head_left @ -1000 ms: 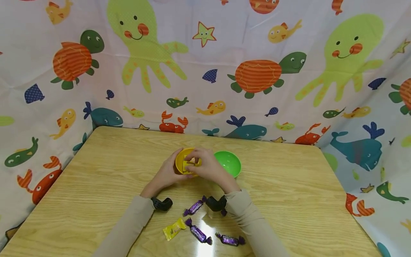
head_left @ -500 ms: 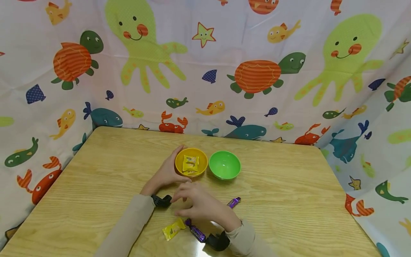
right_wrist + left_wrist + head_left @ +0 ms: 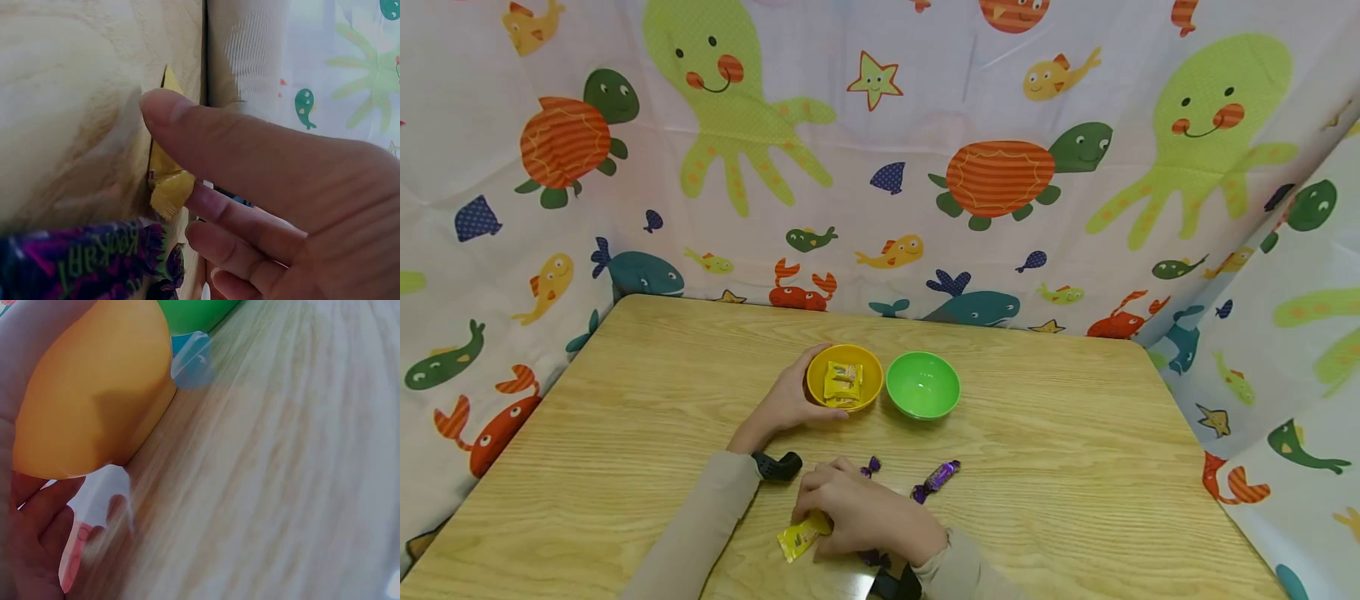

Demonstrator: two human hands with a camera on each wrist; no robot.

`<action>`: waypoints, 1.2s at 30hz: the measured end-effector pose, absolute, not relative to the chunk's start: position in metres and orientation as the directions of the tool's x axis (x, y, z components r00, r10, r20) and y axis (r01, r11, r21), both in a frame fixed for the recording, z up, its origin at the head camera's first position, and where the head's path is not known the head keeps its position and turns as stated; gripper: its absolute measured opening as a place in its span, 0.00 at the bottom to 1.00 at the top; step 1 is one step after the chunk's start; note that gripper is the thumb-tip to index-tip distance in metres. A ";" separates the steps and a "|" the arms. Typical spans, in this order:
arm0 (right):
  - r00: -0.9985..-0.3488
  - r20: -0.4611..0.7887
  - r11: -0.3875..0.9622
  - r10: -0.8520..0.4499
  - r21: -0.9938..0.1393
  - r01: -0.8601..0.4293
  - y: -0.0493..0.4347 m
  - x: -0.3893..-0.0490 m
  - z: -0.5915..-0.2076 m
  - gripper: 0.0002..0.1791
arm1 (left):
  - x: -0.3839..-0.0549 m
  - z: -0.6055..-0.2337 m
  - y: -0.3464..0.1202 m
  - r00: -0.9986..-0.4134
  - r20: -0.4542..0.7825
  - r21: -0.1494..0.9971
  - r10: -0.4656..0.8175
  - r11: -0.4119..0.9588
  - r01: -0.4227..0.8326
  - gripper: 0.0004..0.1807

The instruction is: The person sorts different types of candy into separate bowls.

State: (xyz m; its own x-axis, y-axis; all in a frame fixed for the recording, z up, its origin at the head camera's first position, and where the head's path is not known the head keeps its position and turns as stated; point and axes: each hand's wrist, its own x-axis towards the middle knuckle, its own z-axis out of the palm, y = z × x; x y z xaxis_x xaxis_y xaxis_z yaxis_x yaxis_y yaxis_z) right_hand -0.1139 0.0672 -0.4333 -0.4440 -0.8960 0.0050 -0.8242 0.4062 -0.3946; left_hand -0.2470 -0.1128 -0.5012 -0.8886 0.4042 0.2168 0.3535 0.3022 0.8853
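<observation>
My left hand (image 3: pixel 790 398) holds the yellow bowl (image 3: pixel 871 360) from its left side, thumb at the near edge and fingers round the back. Several yellow-wrapped candies (image 3: pixel 842 382) lie inside that bowl. Right beside it stands a green bowl (image 3: pixel 923 385) with nothing in it. Nearer the body, my right hand (image 3: pixel 865 510) is low over the table and pinches a yellow-wrapped candy (image 3: pixel 797 540) at its right end. In the right wrist view the thumb lies across this yellow wrapper (image 3: pixel 170 190), fingers on its other side.
A purple-wrapped candy (image 3: pixel 942 477) lies to the right of my right hand. Ends of other purple candies (image 3: pixel 871 467) show around the hand, which covers the rest. Cloth printed with sea animals (image 3: pixel 880 275) hangs behind the wooden table (image 3: pixel 1060 450) and along its sides.
My right hand has left the yellow bowl, where it held a yellow candy, and come down toward the body to the yellow candy on the table. My left hand stays on the bowl.
</observation>
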 end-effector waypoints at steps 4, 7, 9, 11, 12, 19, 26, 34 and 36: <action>-0.439 -0.002 0.405 -0.899 -0.389 -0.827 0.067 -0.113 -0.436 0.19 | -0.246 -0.500 -0.111 -0.890 0.211 0.885 0.405 0.308 0.349 0.65; -0.435 0.005 0.399 -0.900 -0.388 -0.831 0.066 -0.114 -0.438 0.18 | -0.246 -0.500 -0.112 -0.895 0.202 0.887 0.399 0.313 0.339 0.64; -0.434 0.015 0.396 -0.901 -0.383 -0.834 0.065 -0.114 -0.439 0.15 | -0.245 -0.500 -0.112 -0.897 0.200 0.887 0.395 0.317 0.337 0.64; -0.435 0.027 0.393 -0.900 -0.377 -0.838 0.064 -0.114 -0.440 0.13 | -0.246 -0.499 -0.113 -0.896 0.201 0.886 0.395 0.318 0.339 0.64; -0.435 0.030 0.393 -0.900 -0.375 -0.840 0.064 -0.114 -0.440 0.12 | -0.246 -0.499 -0.113 -0.896 0.202 0.885 0.395 0.319 0.340 0.64; -0.420 0.033 0.383 -0.907 -0.351 -0.855 0.062 -0.113 -0.441 0.08 | -0.245 -0.499 -0.112 -0.897 0.194 0.880 0.397 0.334 0.338 0.64; -0.407 0.045 0.372 -0.912 -0.326 -0.869 0.061 -0.113 -0.441 0.07 | -0.245 -0.500 -0.113 -0.896 0.203 0.879 0.396 0.330 0.345 0.64; -0.440 0.056 0.384 -0.896 -0.399 -0.833 0.066 -0.116 -0.430 0.07 | -0.244 -0.501 -0.114 -0.890 0.208 0.882 0.407 0.314 0.350 0.63; -0.452 0.050 0.392 -0.891 -0.417 -0.820 0.066 -0.118 -0.424 0.07 | -0.244 -0.501 -0.114 -0.888 0.215 0.881 0.407 0.311 0.356 0.63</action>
State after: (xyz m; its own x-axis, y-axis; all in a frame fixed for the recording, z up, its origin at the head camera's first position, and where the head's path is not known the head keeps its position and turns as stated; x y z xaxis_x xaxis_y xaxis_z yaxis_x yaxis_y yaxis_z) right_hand -0.1177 0.0663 -0.4238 -0.4517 -0.8908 0.0496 -0.8198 0.3925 -0.4171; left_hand -0.2445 -0.1137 -0.5013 -0.8879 0.4067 0.2151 0.3558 0.3107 0.8814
